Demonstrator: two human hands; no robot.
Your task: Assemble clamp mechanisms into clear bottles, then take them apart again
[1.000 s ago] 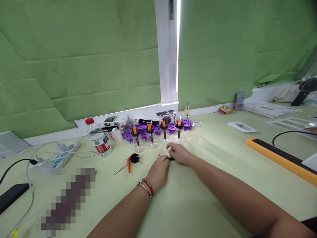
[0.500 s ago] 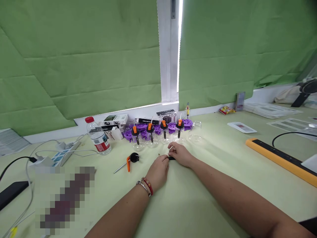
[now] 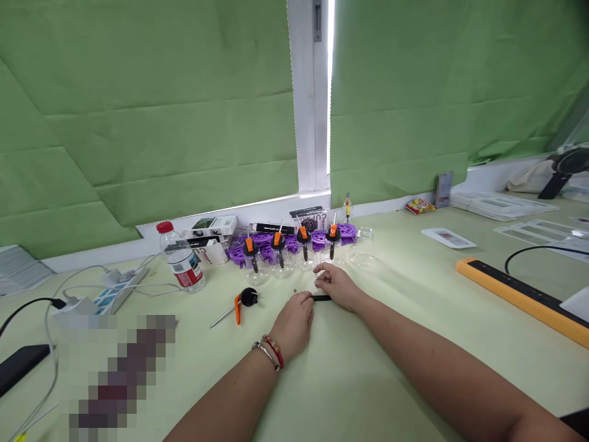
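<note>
My left hand point(image 3: 293, 319), with bracelets at its wrist, rests low over the table, its fingers closed on one end of a short black tube point(image 3: 321, 298). Just right of it, my right hand point(image 3: 339, 286) pinches a small pale coil, seemingly a spring point(image 3: 316, 277), above that tube. The right hand's lower fingers are partly hidden. To the left lies a loose black stopper point(image 3: 249, 297) with an orange lever point(image 3: 237, 309) and a thin metal spout. Behind the hands stand several clear glass bottles point(image 3: 281, 264) with black-and-orange tops.
Purple plastic parts point(image 3: 237, 254) and small boxes point(image 3: 209, 250) line the window sill. A water bottle point(image 3: 186, 270) with a red cap stands left, near a power strip point(image 3: 120, 288) and cables. An orange-and-black bar point(image 3: 519, 299) lies right. An open glass bottle point(image 3: 362, 258) stands behind.
My right hand has shifted slightly right and away from my left hand, so more of the black tube shows between them. My left hand stays nearly in place.
</note>
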